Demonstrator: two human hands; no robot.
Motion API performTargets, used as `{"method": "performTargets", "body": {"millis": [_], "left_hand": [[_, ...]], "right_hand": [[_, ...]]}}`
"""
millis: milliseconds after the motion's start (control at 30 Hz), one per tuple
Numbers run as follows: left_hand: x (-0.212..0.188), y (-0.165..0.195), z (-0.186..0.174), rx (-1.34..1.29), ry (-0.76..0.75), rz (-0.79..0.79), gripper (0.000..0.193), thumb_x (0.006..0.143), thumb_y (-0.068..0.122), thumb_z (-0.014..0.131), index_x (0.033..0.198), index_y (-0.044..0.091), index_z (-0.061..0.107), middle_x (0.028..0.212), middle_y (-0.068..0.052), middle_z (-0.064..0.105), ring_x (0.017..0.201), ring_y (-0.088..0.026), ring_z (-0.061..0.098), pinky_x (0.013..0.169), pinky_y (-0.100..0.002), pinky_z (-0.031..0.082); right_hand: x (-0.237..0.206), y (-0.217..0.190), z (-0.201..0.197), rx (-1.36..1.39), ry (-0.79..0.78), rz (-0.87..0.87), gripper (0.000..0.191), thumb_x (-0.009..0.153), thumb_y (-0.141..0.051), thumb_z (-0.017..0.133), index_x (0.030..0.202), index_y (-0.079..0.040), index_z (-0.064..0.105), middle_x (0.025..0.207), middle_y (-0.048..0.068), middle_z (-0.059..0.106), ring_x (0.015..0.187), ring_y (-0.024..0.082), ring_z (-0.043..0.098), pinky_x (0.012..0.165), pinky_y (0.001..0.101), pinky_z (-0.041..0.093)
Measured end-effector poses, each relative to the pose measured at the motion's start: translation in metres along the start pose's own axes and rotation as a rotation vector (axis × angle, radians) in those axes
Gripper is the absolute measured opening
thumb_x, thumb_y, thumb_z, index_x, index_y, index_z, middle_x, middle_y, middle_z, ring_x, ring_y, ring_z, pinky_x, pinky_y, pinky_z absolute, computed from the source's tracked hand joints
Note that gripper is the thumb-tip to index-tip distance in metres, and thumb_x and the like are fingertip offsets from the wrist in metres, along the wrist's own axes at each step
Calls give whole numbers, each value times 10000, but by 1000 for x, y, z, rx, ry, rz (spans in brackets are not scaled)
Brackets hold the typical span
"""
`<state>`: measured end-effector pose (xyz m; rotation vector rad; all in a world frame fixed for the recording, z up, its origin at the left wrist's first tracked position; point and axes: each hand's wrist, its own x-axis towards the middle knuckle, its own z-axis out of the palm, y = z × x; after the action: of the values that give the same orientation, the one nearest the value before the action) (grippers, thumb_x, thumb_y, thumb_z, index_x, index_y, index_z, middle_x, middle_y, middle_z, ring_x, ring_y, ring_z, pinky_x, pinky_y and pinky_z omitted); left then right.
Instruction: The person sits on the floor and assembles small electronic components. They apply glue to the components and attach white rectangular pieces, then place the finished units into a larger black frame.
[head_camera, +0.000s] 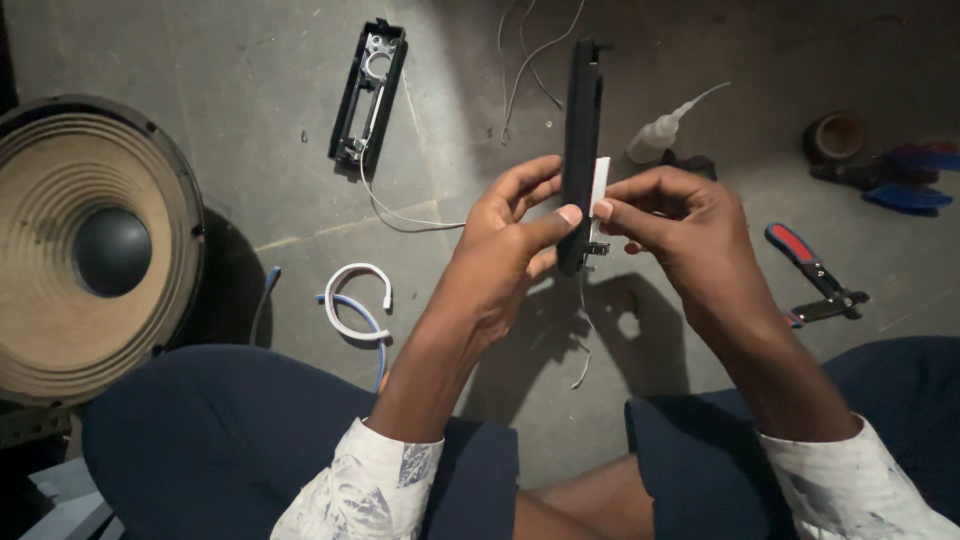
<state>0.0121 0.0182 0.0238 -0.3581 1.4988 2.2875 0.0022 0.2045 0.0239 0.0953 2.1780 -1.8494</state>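
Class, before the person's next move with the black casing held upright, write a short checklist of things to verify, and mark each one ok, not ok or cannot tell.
1. Left hand grips the black casing: ok.
2. Right hand pinches the white strip against the casing: ok.
3. Strip seated straight: cannot tell.
4. Second open casing lies apart on the floor: ok.
5. Pliers near the right hand: ok.
6. Thin wire dangling below the casing hangs free: ok.
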Motion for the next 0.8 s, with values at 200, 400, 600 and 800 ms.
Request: {"method": "performTargets", "body": {"millis": [200, 400, 600, 800], "left_hand": [[0, -1, 0, 38, 20, -14, 690, 858, 94, 664, 1489, -5, 406, 1489, -210, 511, 1270, -284, 616, 1038, -463, 531], [0, -1, 2, 24, 15, 4, 673, 860, 99, 664, 1477, -14, 417, 1475, -221, 519, 1255, -296, 625, 1040, -483, 543], [1, -3, 2, 9, -6, 31, 664, 861, 78, 665, 1473, -16, 426, 1499, -221, 502, 1298, -295, 590, 1029, -474, 536], [-1, -3, 3, 40, 23, -3, 651, 864, 96, 658, 1469, 16, 432, 1484, -203, 516, 1266, -289, 625, 1044, -485, 543]], "right_hand": [[-1, -4, -1, -32, 3, 53, 179, 888, -134, 735, 1049, -57, 751, 895, 72, 751, 805, 116, 694, 697, 266, 533], [0, -5, -2, -3, -4, 75, 203, 892, -135, 738, 1079, -59, 756, 916, 72, 754, 836, 122, 703, 724, 274, 540], [-3, -5, 3, -22, 39, 70, 205, 896, -130, 733, 1093, -76, 753, 931, 51, 763, 846, 115, 705, 743, 268, 546], [-7, -9, 6, -18, 49, 44, 192, 891, -123, 728, 1077, -76, 751, 940, 34, 764, 860, 102, 723, 758, 262, 579]]}}
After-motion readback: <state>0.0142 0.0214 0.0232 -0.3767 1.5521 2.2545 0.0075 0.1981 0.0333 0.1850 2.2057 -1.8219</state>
